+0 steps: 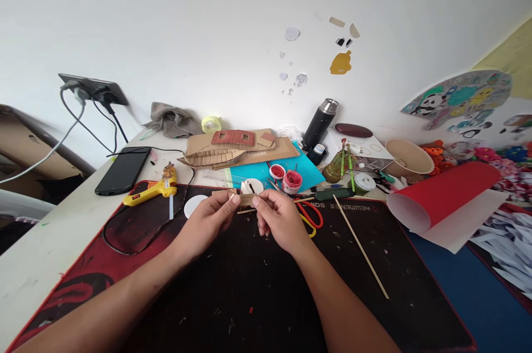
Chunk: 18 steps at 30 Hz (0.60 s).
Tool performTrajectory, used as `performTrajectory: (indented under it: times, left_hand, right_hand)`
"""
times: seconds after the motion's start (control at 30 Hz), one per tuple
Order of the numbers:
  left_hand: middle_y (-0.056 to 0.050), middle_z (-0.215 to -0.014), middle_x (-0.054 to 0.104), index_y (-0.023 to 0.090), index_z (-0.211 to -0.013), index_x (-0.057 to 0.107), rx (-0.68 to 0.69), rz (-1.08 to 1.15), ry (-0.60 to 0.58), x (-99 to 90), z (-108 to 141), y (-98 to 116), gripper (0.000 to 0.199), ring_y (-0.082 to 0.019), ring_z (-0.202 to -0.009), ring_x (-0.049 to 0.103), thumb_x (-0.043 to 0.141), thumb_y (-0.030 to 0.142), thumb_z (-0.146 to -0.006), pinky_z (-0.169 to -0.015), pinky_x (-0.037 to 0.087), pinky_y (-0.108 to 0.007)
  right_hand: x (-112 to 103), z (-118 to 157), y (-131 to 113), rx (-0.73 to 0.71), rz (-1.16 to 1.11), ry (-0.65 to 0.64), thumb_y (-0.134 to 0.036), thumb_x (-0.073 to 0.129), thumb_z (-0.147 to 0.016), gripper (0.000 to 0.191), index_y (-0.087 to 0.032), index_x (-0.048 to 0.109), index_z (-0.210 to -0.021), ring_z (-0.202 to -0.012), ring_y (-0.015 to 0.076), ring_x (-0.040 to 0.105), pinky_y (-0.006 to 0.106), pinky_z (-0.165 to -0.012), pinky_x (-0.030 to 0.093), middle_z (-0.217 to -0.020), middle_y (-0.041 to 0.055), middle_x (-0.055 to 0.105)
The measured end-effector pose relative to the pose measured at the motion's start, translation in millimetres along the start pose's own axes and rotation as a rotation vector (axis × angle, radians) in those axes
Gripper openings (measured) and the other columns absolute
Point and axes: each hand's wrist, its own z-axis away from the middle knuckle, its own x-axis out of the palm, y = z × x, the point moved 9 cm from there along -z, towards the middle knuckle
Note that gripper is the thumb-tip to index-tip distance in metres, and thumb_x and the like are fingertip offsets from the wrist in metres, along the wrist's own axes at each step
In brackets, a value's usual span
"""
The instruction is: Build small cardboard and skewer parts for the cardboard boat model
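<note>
Between both hands, above the black desk mat (257, 281), is a small brown piece of cardboard (246, 201). My left hand (216, 213) pinches its left end between thumb and fingers. On the right end, my right hand (277, 215) has a similar pinch, fingers curled under. A thin stick seems to lie along or behind the piece; the fingers hide part of it. Just beyond the hands stand open pots of red paint (291, 180) and a white round lid (251, 186). Scissors (310, 215) with red and yellow handles lie beside my right hand.
A yellow glue gun (153, 191) with its cord lies at left near a black phone (123, 171). Cut cardboard (266, 154) lies at the back by a black thermos (319, 123). A wooden stick (361, 246) and rolled red paper (449, 195) are at right.
</note>
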Motion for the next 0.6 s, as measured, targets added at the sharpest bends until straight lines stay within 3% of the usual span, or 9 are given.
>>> performTrajectory:
  times: [0.23, 0.43, 0.6]
  left_hand:
    - [0.004, -0.072, 0.053, 0.019, -0.092, 0.067, 0.001, -0.002, -0.002, 1.5, 1.8, 5.5, 0.048, -0.010, -0.059, 0.032, 0.073, 0.066, -0.087, -0.051, 0.024, -0.025]
    - [0.007, -0.063, 0.042, 0.020, -0.083, 0.063, -0.026, 0.077, 0.004, 2.6, 1.2, -1.4, 0.046, -0.010, -0.056, 0.029, 0.076, 0.064, -0.086, -0.051, 0.022, -0.025]
    - [-0.001, -0.082, 0.066, 0.019, -0.085, 0.071, 0.033, 0.019, 0.052, 0.3, 1.6, 6.6, 0.043, -0.013, -0.067, 0.046, 0.079, 0.062, -0.084, -0.061, 0.036, -0.026]
  right_hand:
    - [1.1, 0.1, -1.1, -0.022, 0.041, -0.005, -0.050, 0.063, -0.100, 0.031, -0.022, 0.061, -0.089, -0.043, 0.0110, 0.052, 0.023, -0.047, 0.041, -0.052, -0.0075, 0.056]
    - [3.8, -0.3, 0.3, -0.015, 0.046, -0.015, -0.051, 0.063, -0.099, 0.031, -0.022, 0.060, -0.089, -0.042, 0.0110, 0.052, 0.023, -0.047, 0.041, -0.051, -0.0084, 0.055]
    - [1.1, -0.9, -0.7, -0.016, -0.008, 0.003, -0.055, 0.063, -0.098, 0.034, -0.022, 0.059, -0.088, -0.040, 0.0114, 0.051, 0.023, -0.044, 0.040, -0.049, -0.0094, 0.053]
